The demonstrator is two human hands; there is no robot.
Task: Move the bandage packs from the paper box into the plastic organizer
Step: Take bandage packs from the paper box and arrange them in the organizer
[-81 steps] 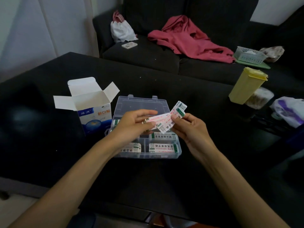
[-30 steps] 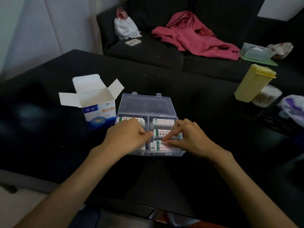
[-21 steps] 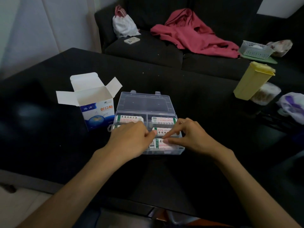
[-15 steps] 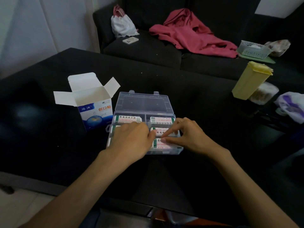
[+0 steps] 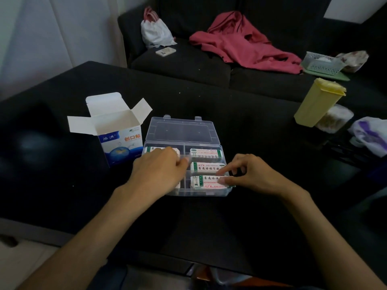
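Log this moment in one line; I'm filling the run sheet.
stage: seating packs | left hand: over organizer | right hand: pinching near-right pack | box: open

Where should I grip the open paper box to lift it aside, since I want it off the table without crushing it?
Grip the paper box from above across its printed front and back walls, just below the open flaps. It stands upright with the flaps splayed and flimsy. The organizer crowds its right side, so come in from the box's free left side.
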